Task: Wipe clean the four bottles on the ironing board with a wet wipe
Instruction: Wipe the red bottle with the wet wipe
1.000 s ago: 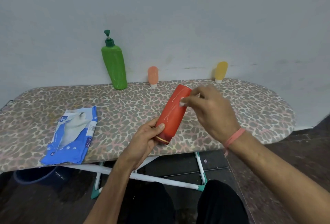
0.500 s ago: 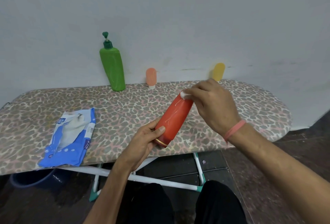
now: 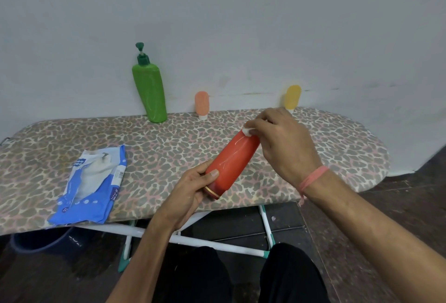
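Note:
My left hand (image 3: pixel 190 191) grips the lower, gold-ringed end of a red bottle (image 3: pixel 231 161), which is tilted up and to the right above the ironing board (image 3: pixel 169 148). My right hand (image 3: pixel 284 143) pinches a small white wet wipe (image 3: pixel 248 131) against the bottle's upper end. A green pump bottle (image 3: pixel 149 92), a small peach tube (image 3: pixel 201 105) and a small yellow tube (image 3: pixel 292 97) stand at the back of the board against the wall.
A blue and white wet wipe packet (image 3: pixel 89 182) lies on the board's left front. The board's white legs (image 3: pixel 193 240) and a dark bucket (image 3: pixel 41 240) are below. My black-clad knees (image 3: pixel 241 276) are at the bottom.
My right hand slid the wipe up the red bottle from its upper side to its top end. The left hand kept its grip on the lower end.

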